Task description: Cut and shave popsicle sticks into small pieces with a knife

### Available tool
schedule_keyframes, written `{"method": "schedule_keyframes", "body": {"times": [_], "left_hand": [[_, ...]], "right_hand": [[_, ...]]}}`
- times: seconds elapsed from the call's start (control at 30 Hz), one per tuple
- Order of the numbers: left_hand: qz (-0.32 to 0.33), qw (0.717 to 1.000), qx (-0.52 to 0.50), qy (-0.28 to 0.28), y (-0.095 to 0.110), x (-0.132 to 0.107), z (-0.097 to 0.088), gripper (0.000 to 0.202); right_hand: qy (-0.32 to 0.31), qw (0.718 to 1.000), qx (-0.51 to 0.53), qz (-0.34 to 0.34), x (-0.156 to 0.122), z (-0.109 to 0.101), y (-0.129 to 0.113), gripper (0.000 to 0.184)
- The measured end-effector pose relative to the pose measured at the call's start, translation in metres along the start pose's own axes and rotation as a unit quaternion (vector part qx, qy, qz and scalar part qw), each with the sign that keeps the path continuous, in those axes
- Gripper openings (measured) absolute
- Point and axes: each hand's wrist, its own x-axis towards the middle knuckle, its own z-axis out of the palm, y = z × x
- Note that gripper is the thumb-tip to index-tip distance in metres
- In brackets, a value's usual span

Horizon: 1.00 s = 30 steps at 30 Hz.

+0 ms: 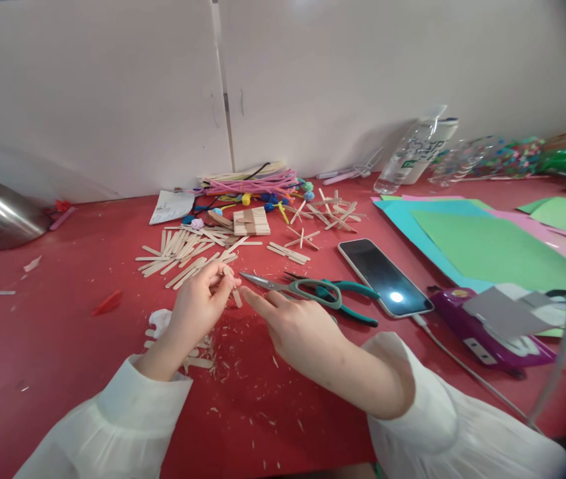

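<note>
Between the thumb and fingertips of my left hand is a short craft stick, its lower end poking out. My right hand is just to the right of it, index finger stretched toward the stick; I cannot tell whether the fingertip touches it. The thumb and lower fingers of that hand are mostly hidden. Just beyond its knuckles lie grey-green scissors, crossed with teal-handled pliers. Wood shavings and cut stick pieces lie by my left wrist, beside a crumpled white tissue.
Loose craft sticks, a banded bundle and star-shaped stick assemblies lie ahead. Pink pipe cleaners sit behind. Rightward are a phone with a cable, a purple glue gun, coloured paper and a bottle.
</note>
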Motion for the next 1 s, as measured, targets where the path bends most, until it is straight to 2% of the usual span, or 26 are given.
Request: {"method": "schedule_keyframes", "body": {"times": [0.37,0.67,0.83,0.9,1.0], "left_hand": [[0.036,0.997,-0.035,-0.056,-0.0032,0.0025,-0.0033,0.007],[0.017,0.998,-0.025,-0.062,-0.0024,0.0027,-0.0035,0.010],[0.025,0.991,-0.054,-0.117,-0.0035,0.0042,-0.0046,0.004],[0.022,0.988,-0.066,-0.140,-0.0042,0.0045,-0.0039,0.007],[0.019,0.988,-0.051,-0.146,-0.0064,0.0045,-0.0009,0.011]], "right_hand": [[-0.013,1.000,0.011,0.002,-0.0020,-0.0030,0.0022,0.069],[-0.018,1.000,0.019,0.009,-0.0013,-0.0013,0.0004,0.067],[-0.028,0.999,0.036,0.019,-0.0015,-0.0034,0.0016,0.064],[-0.033,0.998,0.044,0.024,-0.0011,-0.0047,0.0023,0.063],[-0.034,0.997,0.058,0.026,-0.0001,-0.0061,0.0035,0.060]]}}
